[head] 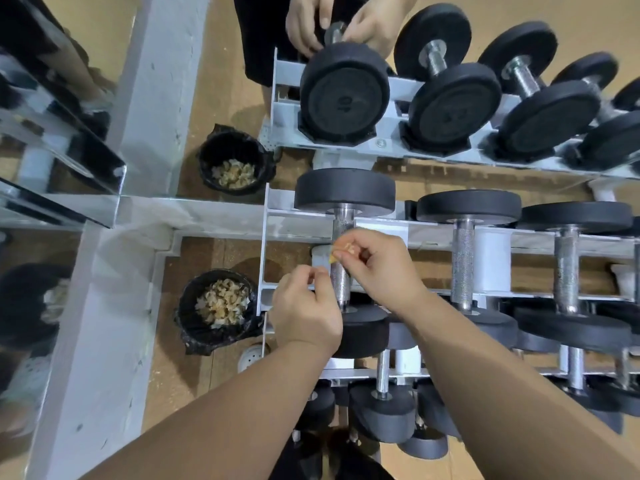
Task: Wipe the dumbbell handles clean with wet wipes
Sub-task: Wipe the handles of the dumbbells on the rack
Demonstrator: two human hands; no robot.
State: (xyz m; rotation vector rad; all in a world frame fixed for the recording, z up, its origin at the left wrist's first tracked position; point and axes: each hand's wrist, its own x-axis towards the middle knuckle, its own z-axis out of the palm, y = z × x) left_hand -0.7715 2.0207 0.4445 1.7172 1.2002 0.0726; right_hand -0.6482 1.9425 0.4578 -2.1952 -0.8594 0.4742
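Dumbbell handle (341, 271) sits between pinched grips, right hand (377, 268) holding a wipe (346, 249); bin (218, 306) holds used wipes.

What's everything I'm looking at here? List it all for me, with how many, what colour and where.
Dumbbells: three full ones plus partial ones on the top tier, more below; black ends, knurled metal handles.
Rack: one, white metal, centre to right.
Bin: one, black liner, holding crumpled yellowish wipes, on the floor left of the rack.
Mirror: across the top, repeating rack, bin and hands.
Floor: tan.
Wipe: one, orange-stained, pinched over the leftmost handle.
Left hand: beside that handle, fingertips pinched together.
Right hand: holding the wipe.
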